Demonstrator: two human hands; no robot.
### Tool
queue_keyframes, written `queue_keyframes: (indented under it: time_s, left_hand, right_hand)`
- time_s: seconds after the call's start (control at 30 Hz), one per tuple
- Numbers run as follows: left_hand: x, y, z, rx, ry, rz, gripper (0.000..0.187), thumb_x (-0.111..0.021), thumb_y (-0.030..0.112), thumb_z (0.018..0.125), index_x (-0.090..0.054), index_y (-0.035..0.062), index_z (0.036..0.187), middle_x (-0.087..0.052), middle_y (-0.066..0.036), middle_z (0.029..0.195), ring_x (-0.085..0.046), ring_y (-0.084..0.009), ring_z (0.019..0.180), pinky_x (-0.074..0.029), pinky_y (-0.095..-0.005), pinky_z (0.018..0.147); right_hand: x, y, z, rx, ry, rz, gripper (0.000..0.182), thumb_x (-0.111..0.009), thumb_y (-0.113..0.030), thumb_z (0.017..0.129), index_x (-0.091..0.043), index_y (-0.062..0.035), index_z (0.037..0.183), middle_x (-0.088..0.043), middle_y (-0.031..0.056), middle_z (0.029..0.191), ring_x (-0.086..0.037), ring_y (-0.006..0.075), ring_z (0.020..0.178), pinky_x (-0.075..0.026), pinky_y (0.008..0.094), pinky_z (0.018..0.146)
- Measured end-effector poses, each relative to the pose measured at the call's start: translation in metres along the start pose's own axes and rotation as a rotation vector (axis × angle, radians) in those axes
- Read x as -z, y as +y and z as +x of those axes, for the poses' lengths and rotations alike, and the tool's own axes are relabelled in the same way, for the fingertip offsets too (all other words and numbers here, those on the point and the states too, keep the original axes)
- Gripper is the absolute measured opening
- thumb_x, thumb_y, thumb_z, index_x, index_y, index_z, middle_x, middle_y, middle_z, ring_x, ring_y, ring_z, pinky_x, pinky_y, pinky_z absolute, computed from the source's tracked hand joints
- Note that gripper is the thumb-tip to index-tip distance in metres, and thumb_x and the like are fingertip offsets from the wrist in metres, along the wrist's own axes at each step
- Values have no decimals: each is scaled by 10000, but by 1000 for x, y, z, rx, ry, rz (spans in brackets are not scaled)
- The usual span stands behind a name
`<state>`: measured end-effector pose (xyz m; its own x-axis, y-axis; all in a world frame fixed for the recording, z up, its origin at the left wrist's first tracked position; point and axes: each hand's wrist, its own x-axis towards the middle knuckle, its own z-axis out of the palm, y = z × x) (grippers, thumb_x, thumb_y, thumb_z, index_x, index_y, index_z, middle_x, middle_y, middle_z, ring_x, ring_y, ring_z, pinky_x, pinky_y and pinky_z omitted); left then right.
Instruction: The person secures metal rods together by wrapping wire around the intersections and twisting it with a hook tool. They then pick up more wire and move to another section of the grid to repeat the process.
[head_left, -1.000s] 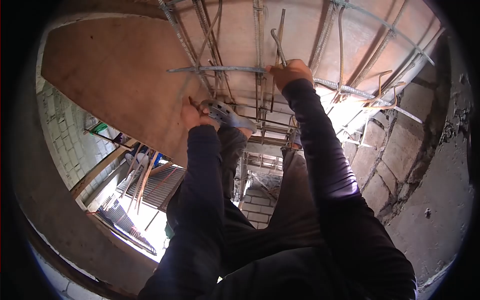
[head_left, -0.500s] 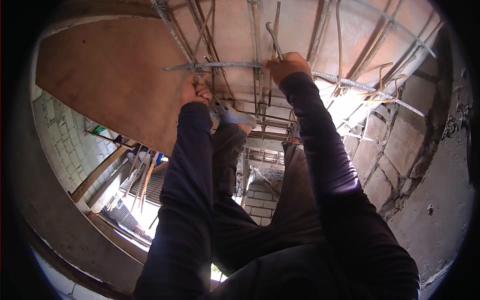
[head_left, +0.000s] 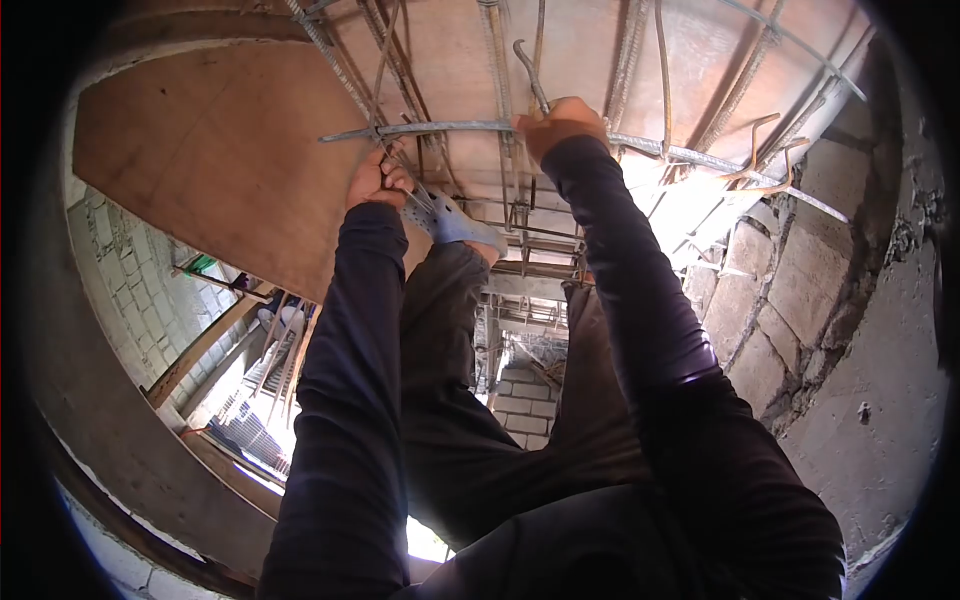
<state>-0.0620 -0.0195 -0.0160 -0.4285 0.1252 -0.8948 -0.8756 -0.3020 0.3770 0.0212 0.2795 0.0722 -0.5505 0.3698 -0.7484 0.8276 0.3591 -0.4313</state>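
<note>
A ribbed steel bar (head_left: 445, 127) runs crosswise over several long bars of a rebar cage. My right hand (head_left: 566, 128) is closed at this bar, around a metal rebar tying hook (head_left: 530, 72) whose curved tip sticks up above the fist. My left hand (head_left: 378, 180) is below the bar's left end, its fingers curled around thin tie wire (head_left: 416, 196) that trails down to the right. Just above that hand, the crosswise bar meets a slanting bar (head_left: 335, 62). The grip inside my right fist is hidden.
A grey clog (head_left: 450, 222) on my foot rests among the bars, right of my left hand. A brown plywood sheet (head_left: 210, 160) lies at left. Bent bar ends (head_left: 765, 165) stick out at right, near a block wall (head_left: 790, 300). Openings drop to lower levels beneath me.
My left hand has moved slightly down and left from the bar crossing, and more wire shows below it. My right hand keeps its grip on the hook. The view has shifted slightly.
</note>
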Motion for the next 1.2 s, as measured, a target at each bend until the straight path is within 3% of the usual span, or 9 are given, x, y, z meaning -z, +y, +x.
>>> queue_keyframes:
  time_s: [0.07,0.13,0.37,0.47,0.67,0.73,1.2]
  left_hand:
    - [-5,-3,-1,-36,9,-29,259,-521,275,1051,-649,55,1100,-383,72,618,-334,-89,472,-327,-242,480]
    - [-6,-5,3,-64,71,-96,353,-537,281,1058,-617,-11,1240,-373,69,611,-291,-84,480,-314,-250,513]
    - [-6,-3,10,-74,85,-100,335,-576,252,1037,-616,-7,1246,-357,66,610,-296,-85,480,-318,-260,488]
    - [-9,-5,5,-91,156,-108,328,-576,253,1036,-624,-7,1231,-356,65,607,-301,-84,475,-322,-260,480]
    - [-4,0,11,-52,76,-82,332,-574,254,1034,-628,-24,1208,-362,61,606,-324,-81,478,-343,-256,483]
    - [-8,1,10,-42,89,-46,286,-527,289,1055,-650,31,1066,-377,67,621,-330,-85,478,-351,-241,474]
    - [-5,0,9,-65,38,-41,274,-521,275,1060,-628,23,1073,-398,61,631,-337,-81,476,-344,-231,469]
  right_hand:
    - [1,-1,-1,-12,5,-18,457,-711,-431,885,-747,1,1032,-730,224,1068,-703,356,1053,-548,407,930]
    - [-1,0,0,-1,27,-26,452,-709,-430,886,-751,-4,1030,-732,222,1063,-704,356,1049,-551,404,926]
    - [0,5,0,60,39,-34,447,-724,-435,880,-761,-24,1051,-735,207,1068,-702,353,1055,-553,393,922]
    - [0,4,0,45,31,-29,448,-732,-435,876,-762,-19,1042,-735,209,1064,-701,354,1056,-552,395,920]
    - [-4,4,4,32,36,-39,443,-719,-427,888,-759,-19,1054,-732,217,1071,-697,348,1070,-547,400,929]
    - [-3,3,1,29,39,-31,445,-716,-428,887,-759,-17,1052,-731,219,1068,-696,349,1071,-546,401,932]
    - [-2,0,2,-4,47,23,467,-726,-442,871,-744,-12,1052,-718,229,1109,-687,360,1091,-537,406,951]
